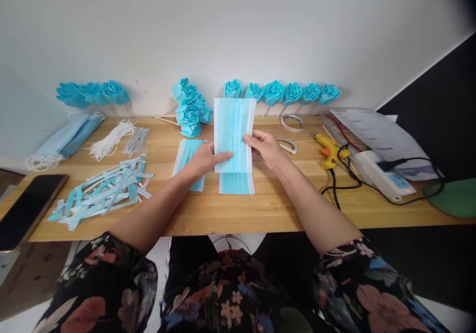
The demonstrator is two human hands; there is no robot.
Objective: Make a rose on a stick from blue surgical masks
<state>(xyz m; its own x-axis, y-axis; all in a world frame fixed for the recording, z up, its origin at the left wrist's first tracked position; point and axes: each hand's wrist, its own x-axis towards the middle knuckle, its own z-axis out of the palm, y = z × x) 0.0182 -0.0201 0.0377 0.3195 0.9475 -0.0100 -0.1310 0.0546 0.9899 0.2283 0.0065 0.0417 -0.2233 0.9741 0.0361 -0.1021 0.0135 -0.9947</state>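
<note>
My left hand (204,161) and my right hand (266,148) together hold up a light blue face-mask sheet (233,129) with white side edges, upright above the wooden table (260,209). Left fingers pinch its lower left edge, right fingers grip its right edge. Under it another blue mask piece (236,183) lies flat. A further mask piece (188,157) lies on the table beneath my left hand.
Cut blue strips (106,191) pile at the left, beside white ear loops (110,139), grey wires (137,141) and stacked masks (65,139). Blue fabric roses (282,93) lean on the wall. A yellow glue gun (330,151), tape rolls (292,122), power strip (386,176) and phone (28,209) surround.
</note>
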